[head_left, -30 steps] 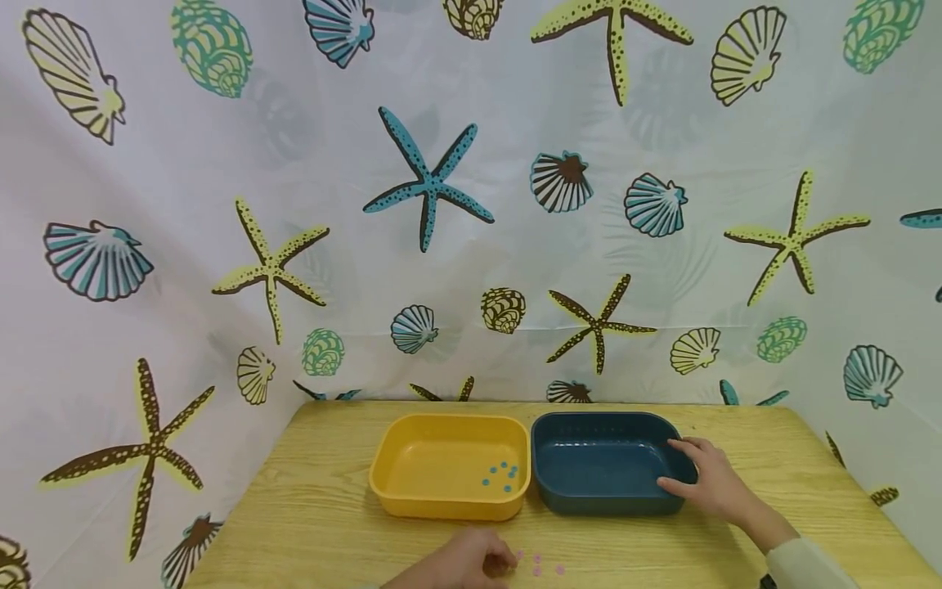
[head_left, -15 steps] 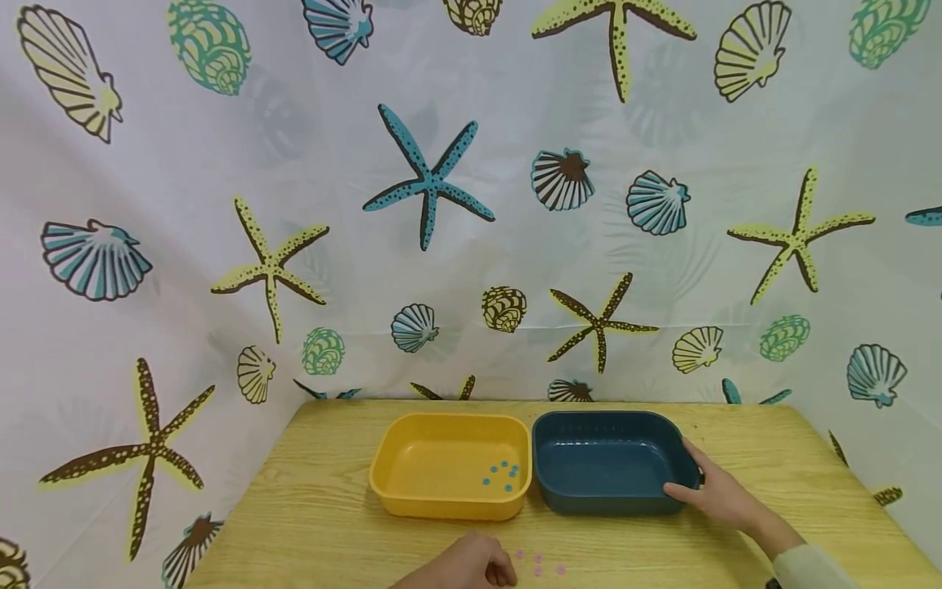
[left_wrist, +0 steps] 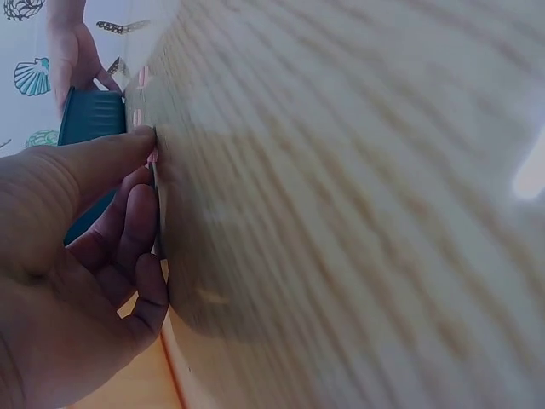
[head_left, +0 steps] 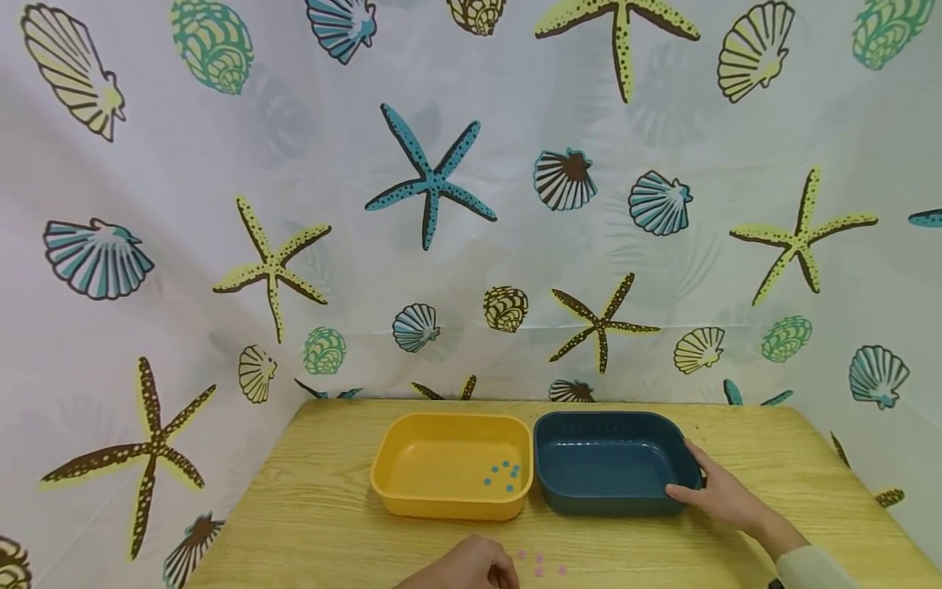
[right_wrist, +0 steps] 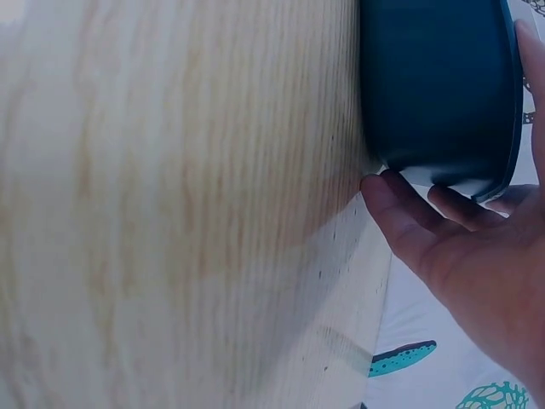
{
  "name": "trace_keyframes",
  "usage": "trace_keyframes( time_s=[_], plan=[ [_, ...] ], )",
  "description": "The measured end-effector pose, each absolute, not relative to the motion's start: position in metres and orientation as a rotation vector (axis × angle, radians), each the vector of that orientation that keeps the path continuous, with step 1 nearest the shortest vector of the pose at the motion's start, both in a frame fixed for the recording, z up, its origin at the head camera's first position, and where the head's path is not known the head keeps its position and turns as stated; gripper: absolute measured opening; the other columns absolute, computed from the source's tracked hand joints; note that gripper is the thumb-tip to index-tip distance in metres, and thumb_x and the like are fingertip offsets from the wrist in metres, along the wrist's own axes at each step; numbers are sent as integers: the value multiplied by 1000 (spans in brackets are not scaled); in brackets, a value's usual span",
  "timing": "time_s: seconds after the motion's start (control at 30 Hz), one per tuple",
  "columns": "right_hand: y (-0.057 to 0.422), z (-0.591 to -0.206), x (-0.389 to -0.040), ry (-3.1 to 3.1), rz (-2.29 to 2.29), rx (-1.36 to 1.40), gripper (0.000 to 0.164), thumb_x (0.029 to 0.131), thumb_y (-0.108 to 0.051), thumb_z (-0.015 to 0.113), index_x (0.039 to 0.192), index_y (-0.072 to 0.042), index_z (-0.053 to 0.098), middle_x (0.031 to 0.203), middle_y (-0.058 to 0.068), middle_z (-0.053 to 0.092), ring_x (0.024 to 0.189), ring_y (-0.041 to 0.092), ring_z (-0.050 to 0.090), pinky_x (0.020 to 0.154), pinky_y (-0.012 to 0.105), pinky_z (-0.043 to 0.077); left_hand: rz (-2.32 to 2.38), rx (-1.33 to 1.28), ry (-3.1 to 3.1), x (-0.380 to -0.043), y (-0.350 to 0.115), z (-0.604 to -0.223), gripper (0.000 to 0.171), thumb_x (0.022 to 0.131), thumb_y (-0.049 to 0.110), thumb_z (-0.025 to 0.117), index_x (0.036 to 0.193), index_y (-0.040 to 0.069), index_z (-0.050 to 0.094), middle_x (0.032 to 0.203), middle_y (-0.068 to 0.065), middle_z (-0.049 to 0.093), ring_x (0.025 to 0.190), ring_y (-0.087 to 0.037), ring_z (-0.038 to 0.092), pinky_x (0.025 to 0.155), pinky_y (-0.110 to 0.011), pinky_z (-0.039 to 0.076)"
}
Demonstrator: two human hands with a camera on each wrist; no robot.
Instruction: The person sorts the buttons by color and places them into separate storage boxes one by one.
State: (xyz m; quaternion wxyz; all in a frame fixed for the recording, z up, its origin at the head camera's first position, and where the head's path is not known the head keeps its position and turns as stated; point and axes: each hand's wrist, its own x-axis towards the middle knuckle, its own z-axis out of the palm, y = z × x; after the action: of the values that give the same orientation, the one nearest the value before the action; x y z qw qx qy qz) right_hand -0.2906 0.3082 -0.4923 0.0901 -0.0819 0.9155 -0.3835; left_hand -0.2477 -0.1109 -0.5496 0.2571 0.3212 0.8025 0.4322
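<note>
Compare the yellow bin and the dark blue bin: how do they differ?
The yellow bin holds small blue discs; none show inside the dark blue bin. The right hand holds the dark blue bin, while no hand touches the yellow bin. Both are open-topped with rounded corners.

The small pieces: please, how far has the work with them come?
Looks done: six blue pieces lie in the yellow tray. In hand: the left hand is beside the pink pieces, whether pinching one is unclear; the right hand holds the end of the dark blue tray. Remaining, probably: four pink pieces lie loose on the table, and none shows in the dark blue tray.
</note>
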Motion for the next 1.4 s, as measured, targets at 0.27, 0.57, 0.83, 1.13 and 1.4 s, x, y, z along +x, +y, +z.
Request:
trace_keyframes(
  time_s=[0.27, 0.57, 0.83, 1.13, 1.4],
  plan=[
    [309, -494, -289, 2717, -1174, -251, 95, 89, -37, 66, 149, 5, 5, 146, 38, 12, 119, 52, 42, 90, 54, 41, 1122, 913, 2268, -233, -105, -516, 6, 82, 11, 72, 77, 9, 72, 66, 12, 58, 59, 1, 52, 57, -18, 46],
    [309, -494, -286, 2681, -1206, -254, 86, 90, -35, 64, 150, 1, 13, 148, 36, 11, 122, 53, 37, 89, 52, 43, 1080, 930, 2298, -234, -104, -517, 9, 82, 7, 72, 75, 10, 68, 64, 13, 55, 56, 2, 49, 55, -17, 45],
    [311, -496, -289, 2686, -1182, -202, 87, 89, -39, 65, 150, 0, 16, 148, 35, 15, 117, 50, 45, 86, 50, 46, 1215, 795, 2222, -231, -105, -515, 5, 87, 6, 64, 84, 10, 65, 69, 8, 56, 61, -3, 49, 57, -18, 42],
    [311, -495, -289, 2683, -1181, -194, 88, 88, -40, 66, 150, 1, 17, 148, 35, 14, 118, 50, 44, 86, 50, 45, 1381, 627, 2196, -230, -97, -494, 4, 89, 9, 65, 91, 5, 65, 76, 1, 60, 68, -10, 52, 61, -21, 44],
    [313, -497, -289, 2694, -1179, -202, 88, 88, -40, 66, 149, 1, 17, 147, 35, 14, 117, 51, 44, 85, 49, 46, 1626, 658, 2277, -240, -88, -469, 7, 87, 7, 67, 89, 0, 66, 76, -2, 62, 65, -14, 57, 58, -20, 46]
  ],
)
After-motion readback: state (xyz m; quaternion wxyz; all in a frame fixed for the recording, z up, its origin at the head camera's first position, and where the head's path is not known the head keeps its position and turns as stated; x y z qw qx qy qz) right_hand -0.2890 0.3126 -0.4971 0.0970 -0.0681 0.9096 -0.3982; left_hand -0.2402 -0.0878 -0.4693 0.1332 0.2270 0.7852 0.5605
